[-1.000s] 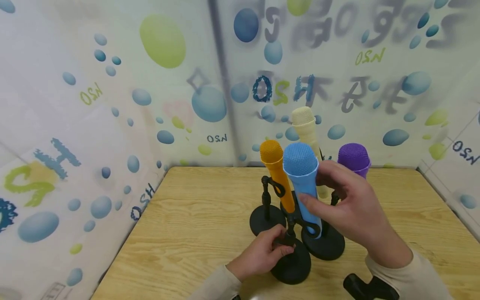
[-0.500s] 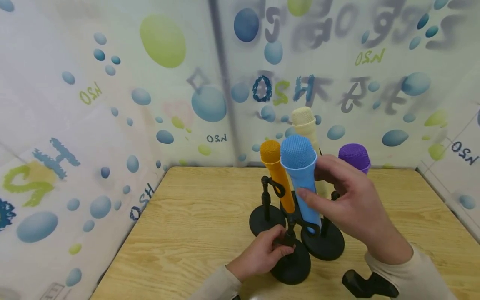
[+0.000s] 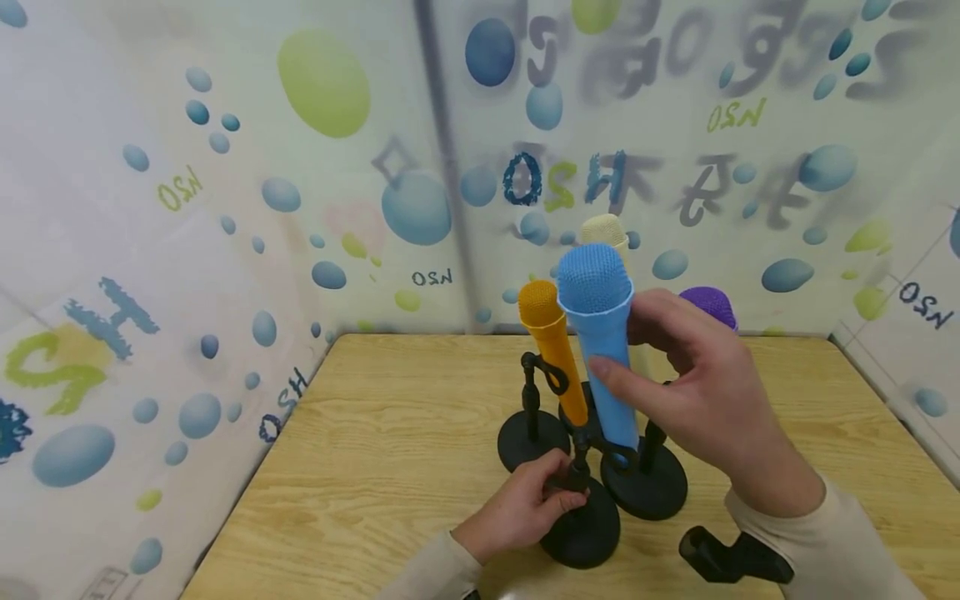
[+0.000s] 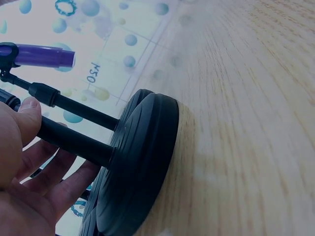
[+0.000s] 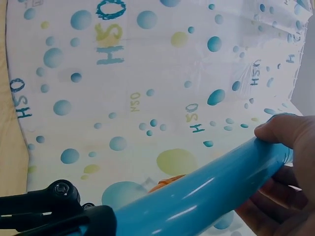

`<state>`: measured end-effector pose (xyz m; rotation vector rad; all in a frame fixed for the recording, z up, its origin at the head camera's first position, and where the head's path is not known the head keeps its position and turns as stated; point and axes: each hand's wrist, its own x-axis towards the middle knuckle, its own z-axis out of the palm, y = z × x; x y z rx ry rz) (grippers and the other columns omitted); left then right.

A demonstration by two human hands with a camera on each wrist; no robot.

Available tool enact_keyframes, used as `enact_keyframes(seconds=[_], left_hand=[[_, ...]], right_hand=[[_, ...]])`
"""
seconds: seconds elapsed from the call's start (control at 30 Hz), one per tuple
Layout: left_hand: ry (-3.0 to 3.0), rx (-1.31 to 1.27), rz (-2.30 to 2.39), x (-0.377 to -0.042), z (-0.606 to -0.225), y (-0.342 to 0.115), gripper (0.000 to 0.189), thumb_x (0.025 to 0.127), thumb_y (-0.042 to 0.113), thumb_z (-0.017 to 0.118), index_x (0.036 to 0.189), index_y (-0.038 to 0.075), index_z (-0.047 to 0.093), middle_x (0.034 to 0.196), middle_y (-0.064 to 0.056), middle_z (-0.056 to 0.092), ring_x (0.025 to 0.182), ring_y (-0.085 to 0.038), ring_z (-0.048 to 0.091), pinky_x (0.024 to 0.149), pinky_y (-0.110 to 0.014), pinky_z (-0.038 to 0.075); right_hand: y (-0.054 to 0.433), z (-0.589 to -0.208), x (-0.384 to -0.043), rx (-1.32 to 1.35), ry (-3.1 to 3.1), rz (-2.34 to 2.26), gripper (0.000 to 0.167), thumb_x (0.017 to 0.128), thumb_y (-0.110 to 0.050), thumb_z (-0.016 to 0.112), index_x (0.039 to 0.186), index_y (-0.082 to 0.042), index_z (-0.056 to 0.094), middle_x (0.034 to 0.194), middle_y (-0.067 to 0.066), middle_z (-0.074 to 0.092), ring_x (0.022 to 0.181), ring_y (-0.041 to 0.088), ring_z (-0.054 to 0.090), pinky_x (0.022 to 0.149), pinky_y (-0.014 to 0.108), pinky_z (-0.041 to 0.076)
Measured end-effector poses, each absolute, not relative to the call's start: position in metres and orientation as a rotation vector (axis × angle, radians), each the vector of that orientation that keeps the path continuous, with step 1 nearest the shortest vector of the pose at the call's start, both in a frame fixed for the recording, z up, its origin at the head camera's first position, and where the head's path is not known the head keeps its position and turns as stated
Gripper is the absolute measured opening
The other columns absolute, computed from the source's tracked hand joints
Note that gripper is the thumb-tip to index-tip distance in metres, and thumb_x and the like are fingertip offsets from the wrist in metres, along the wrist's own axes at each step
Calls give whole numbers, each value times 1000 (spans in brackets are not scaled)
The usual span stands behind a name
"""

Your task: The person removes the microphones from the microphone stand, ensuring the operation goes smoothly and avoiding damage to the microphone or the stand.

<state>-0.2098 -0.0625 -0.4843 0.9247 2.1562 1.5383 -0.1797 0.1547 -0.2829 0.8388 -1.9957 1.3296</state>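
Up it comes! The blue microphone point(image 3: 607, 333) has risen over the last second, the right hand point(image 3: 697, 392) climbing with it, while the left hand point(image 3: 528, 508) has stayed put, low on the front stand point(image 3: 588, 533). From the head view, the hands are apart, the microphone tilted about midway between the left and right edges of the table point(image 3: 375, 433). Nearer the back edge: the orange microphone point(image 3: 551, 333), the cream microphone point(image 3: 603, 229), partly hidden, and the purple microphone point(image 3: 708, 304) peeking over the right hand. Left wrist now: thumb and fingers grip the post point(image 4: 76, 142) above its round base point(image 4: 142, 162). Right wrist: thumb and fingers pinch the blue barrel, its lower end at a black clip point(image 5: 101, 221); whether it's free, I can't tell.
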Motion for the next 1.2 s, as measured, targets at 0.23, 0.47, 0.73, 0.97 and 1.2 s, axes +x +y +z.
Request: enact_keyframes(seconds=[0.23,0.47,0.73,0.97,1.2], left_hand=[[2161,935,1533,-211,-486,-62,19,106,12,68,123,8,62,122,-17,76,108,-3,74,94,-17,58],[2167,941,1536,-211,-488,-63,19,106,12,69,123,9,62,122,-17,76,105,-2,74,93,-17,58],[2174,941,1541,-211,-488,-63,19,106,12,70,122,9,62,121,-16,77,103,-1,73,93,-17,58],[2164,934,1550,-211,-488,-64,18,106,12,69,123,9,62,121,-17,76,104,-2,74,93,-16,58],[2159,927,1541,-211,-488,-63,19,106,12,69,123,10,62,121,-16,77,103,0,73,93,-16,58]], right_hand=[[155,-274,-176,789,-1975,1354,59,80,20,81,133,-4,73,119,1,76,102,13,74,94,17,60],[157,-264,-172,791,-1958,1384,53,82,21,80,130,-2,73,114,6,73,97,17,71,91,17,59],[168,-258,-163,701,-2072,1327,52,84,17,82,132,-2,72,116,9,75,101,15,75,89,20,63],[179,-259,-154,660,-2101,1307,50,80,22,82,125,3,73,107,11,73,93,13,72,87,17,60],[195,-273,-152,619,-2098,1209,52,80,23,82,127,2,73,110,8,73,92,12,69,86,13,57]])
